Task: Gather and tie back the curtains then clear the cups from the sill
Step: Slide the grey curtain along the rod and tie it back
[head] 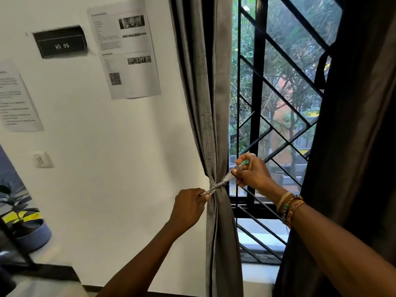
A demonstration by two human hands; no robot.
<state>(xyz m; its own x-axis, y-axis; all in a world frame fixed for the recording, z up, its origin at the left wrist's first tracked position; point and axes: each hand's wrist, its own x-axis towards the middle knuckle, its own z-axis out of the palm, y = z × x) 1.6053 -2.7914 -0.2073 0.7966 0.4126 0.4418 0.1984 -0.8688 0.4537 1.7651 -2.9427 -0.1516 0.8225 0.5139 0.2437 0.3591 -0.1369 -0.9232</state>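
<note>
Both hands are busy at the waist of the left-side curtain. The left hand [189, 205] pinches one end of the thin grey tie band [220, 184] between thumb and fingers, and the right hand [254, 174], its wrist stacked with bracelets [289, 205], pinches the other end and draws it up and away, towards the window. The band runs taut between them across the cloth.

The grey curtain [205, 93] is already gathered. It hangs in tight folds beside the white wall [128, 168], cinched narrow where the band crosses it and flaring a little below. I'd say this is the tightening of the knot, so the first curtain is nearly finished but not yet let go.

On the far side, the dark curtain [353, 146] hangs long and heavy over the edge of the black window grille [278, 116]. I see no band round it, so it most likely remains to be tied, though its lower part is hidden by the forearm.

Only a pale strip of the sill [256, 273] shows between the two curtains, and I can see no cups on it. That last part of the job looks wholly undone, and roughly half the work or more is left.
</note>
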